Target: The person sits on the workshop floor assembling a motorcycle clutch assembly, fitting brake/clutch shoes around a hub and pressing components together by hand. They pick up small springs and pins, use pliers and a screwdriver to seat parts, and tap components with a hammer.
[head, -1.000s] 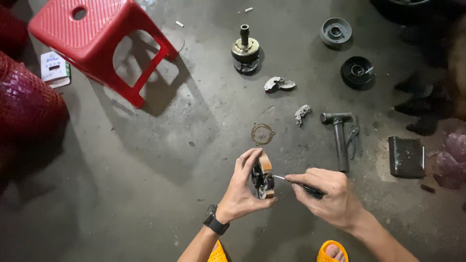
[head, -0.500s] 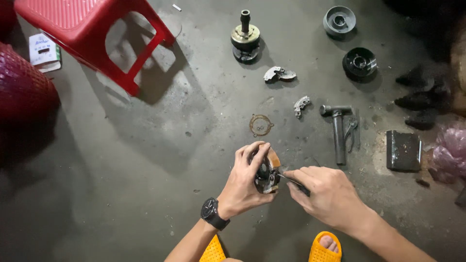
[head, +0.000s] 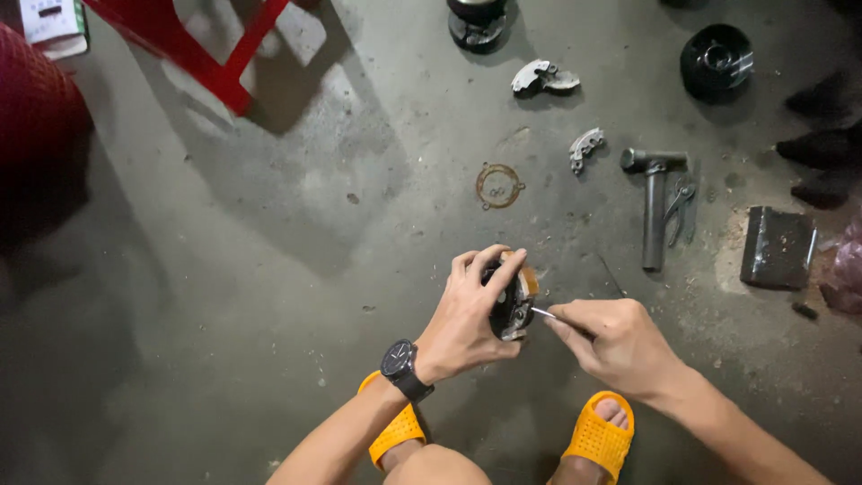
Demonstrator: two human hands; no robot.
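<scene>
My left hand (head: 467,314), with a black watch on the wrist, grips a small round dark metal part (head: 512,301) with an orange-brown edge, held above the concrete floor. My right hand (head: 615,346) pinches a thin metal tool (head: 544,313) whose tip touches the part's right side. Both hands meet just above my feet in orange slippers (head: 597,440).
On the floor beyond lie a thin brown ring gasket (head: 498,186), two small curved metal shoes (head: 543,78) (head: 584,148), a T-shaped metal tool (head: 655,202), a black round part (head: 716,61), a dark block (head: 778,247), and a red plastic stool (head: 211,45) at top left.
The view has shifted so the floor items sit higher and the stool is mostly out of frame. My hands stay together on the part, with the tool tip still at its side.
</scene>
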